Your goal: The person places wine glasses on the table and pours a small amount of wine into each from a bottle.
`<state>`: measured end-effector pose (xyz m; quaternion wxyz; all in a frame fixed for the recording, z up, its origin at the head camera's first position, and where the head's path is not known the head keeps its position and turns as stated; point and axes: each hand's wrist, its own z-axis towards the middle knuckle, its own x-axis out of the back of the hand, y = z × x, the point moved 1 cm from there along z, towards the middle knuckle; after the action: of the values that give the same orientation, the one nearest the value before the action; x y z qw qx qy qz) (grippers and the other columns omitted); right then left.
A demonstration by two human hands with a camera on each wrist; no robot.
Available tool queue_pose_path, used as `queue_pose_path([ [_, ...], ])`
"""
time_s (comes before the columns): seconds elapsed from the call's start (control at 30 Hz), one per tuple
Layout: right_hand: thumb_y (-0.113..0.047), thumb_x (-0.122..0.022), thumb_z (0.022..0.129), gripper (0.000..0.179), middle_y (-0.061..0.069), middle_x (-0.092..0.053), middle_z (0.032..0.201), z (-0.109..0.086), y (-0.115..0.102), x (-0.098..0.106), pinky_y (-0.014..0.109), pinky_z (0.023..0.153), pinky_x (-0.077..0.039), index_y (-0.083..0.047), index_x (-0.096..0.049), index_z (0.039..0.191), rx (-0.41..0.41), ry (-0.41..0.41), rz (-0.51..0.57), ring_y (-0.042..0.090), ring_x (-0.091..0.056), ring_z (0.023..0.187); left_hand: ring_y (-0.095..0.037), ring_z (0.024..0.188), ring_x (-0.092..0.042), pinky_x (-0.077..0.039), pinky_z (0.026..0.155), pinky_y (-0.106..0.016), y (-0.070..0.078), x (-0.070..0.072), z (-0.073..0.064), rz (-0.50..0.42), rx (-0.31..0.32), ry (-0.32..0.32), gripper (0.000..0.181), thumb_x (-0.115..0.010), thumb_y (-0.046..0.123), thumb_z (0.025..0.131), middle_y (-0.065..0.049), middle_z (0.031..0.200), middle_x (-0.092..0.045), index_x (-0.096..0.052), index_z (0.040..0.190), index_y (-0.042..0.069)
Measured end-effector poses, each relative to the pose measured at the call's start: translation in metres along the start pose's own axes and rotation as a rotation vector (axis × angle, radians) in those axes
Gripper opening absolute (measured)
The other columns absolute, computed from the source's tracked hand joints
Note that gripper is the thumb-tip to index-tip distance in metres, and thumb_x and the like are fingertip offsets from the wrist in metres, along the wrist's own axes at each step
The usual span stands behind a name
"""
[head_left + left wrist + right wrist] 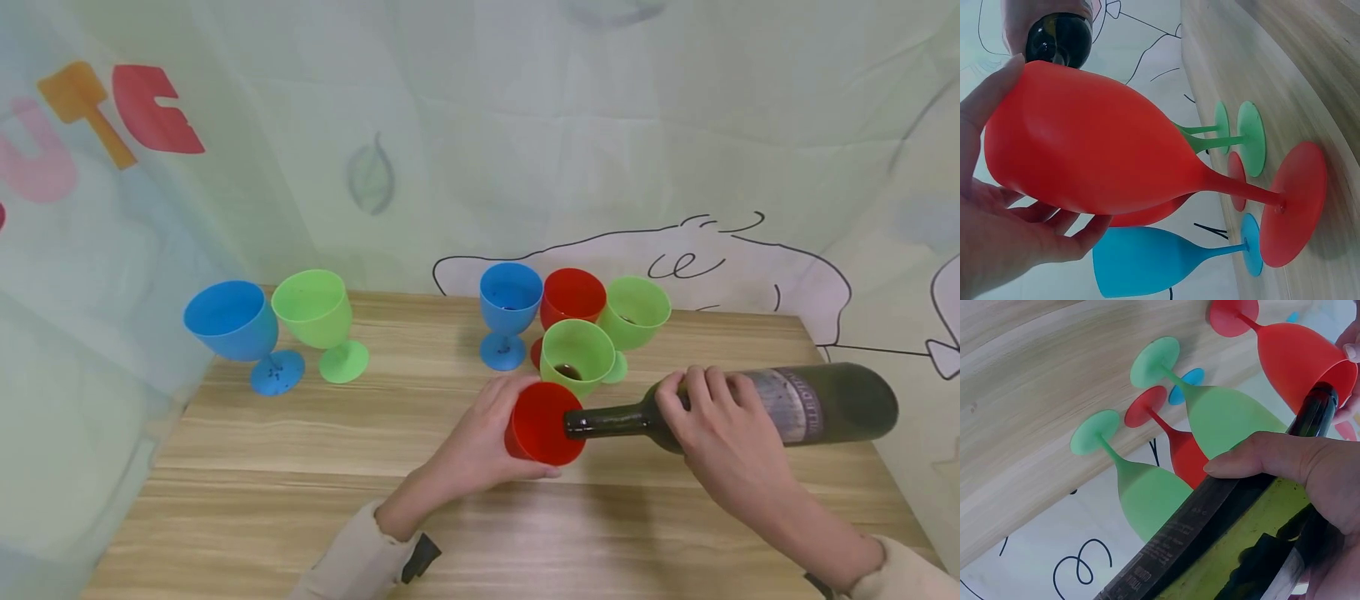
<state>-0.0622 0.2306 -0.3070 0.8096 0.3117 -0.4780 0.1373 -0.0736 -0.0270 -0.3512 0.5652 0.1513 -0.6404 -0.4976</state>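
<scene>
My left hand [472, 442] holds a red plastic goblet [542, 427] by its bowl, thumb on one side and fingers on the other. In the left wrist view the goblet's round foot [1294, 206] is at the tabletop; whether it touches I cannot tell. My right hand [723, 437] grips a dark green wine bottle [847, 402], tipped nearly level, its neck pointing left. The bottle's mouth [1322, 394] lies just inside the goblet's rim. Whether liquid is flowing cannot be seen. Right behind the held goblet stands a green goblet [577, 350] with some dark liquid in it.
Behind stand a blue goblet [510, 300], another red goblet [573, 292] and another green goblet [637, 312], close together. At the left are a blue goblet [232, 321] and a green goblet [315, 310]. A printed cloth [480, 150] hangs behind the wooden table [285, 500].
</scene>
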Motion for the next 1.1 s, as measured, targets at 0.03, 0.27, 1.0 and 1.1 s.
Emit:
queue_pose_path([
  [0.03, -0.004, -0.021, 0.08, 0.03, 0.026, -0.046, 0.082, 0.0003, -0.0003, 0.0006, 0.047, 0.065, -0.042, 0.008, -0.044, 0.096, 0.001, -0.001, -0.002, 0.04, -0.048, 0.072, -0.015, 0.117, -0.038, -0.049, 0.076, -0.029, -0.0003, -0.0003, -0.0001, -0.001, 0.0, 0.0, 0.083, -0.083, 0.03, 0.064, 0.001, 0.127, -0.043, -0.037, 0.132, 0.014],
  [0.27, -0.003, -0.02, 0.08, 0.03, 0.025, -0.045, 0.08, 0.0013, -0.0007, 0.0032, 0.047, 0.065, -0.041, 0.008, -0.043, 0.096, 0.004, -0.008, -0.001, 0.039, -0.047, 0.071, -0.015, 0.116, -0.039, -0.049, 0.076, -0.027, -0.0009, -0.0011, -0.0001, -0.004, -0.004, -0.003, 0.084, -0.083, 0.03, 0.064, 0.001, 0.127, -0.043, -0.037, 0.132, 0.013],
  [1.0, -0.003, -0.017, 0.082, 0.031, 0.024, -0.045, 0.08, 0.0031, 0.0, 0.0064, 0.047, 0.065, -0.042, 0.007, -0.044, 0.094, 0.008, -0.003, -0.013, 0.039, -0.048, 0.071, -0.015, 0.117, -0.039, -0.049, 0.078, -0.03, 0.0, -0.0015, -0.0002, -0.014, -0.003, 0.0, 0.082, -0.083, 0.028, 0.065, 0.0, 0.127, -0.043, -0.037, 0.132, 0.014],
  [1.1, -0.003, -0.015, 0.083, 0.032, 0.024, -0.045, 0.079, 0.0034, -0.0004, 0.0064, 0.046, 0.064, -0.042, 0.007, -0.044, 0.094, 0.01, 0.004, -0.014, 0.039, -0.048, 0.07, -0.016, 0.117, -0.039, -0.049, 0.078, -0.03, 0.0, -0.0009, -0.0006, -0.019, 0.003, 0.0, 0.082, -0.082, 0.028, 0.065, 0.001, 0.127, -0.043, -0.037, 0.132, 0.014],
])
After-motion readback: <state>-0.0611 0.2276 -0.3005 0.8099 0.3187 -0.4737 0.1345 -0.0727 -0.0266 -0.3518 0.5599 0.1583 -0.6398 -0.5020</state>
